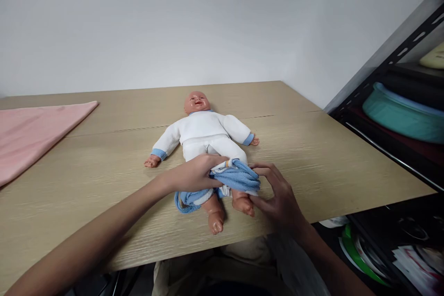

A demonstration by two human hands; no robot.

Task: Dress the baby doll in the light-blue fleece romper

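Note:
A baby doll (pixel 204 125) in a white top with blue cuffs lies on its back on the wooden table, head away from me and bare feet toward me. Bunched blue-and-white doll trousers (pixel 236 176) surround its lower legs. My left hand (pixel 199 172) reaches across the doll's leg and grips the bunched cloth from the left, with some fingers hidden by it. On the other side, my right hand (pixel 275 189) pinches the cloth's right edge, beside the doll's foot (pixel 243 204).
A pink cloth (pixel 41 129) lies at the table's left. Black shelving (pixel 381 71) with a teal basin (pixel 402 113) stands to the right. The table (pixel 114 236) ends close in front of my lap; more items sit on a lower shelf at right.

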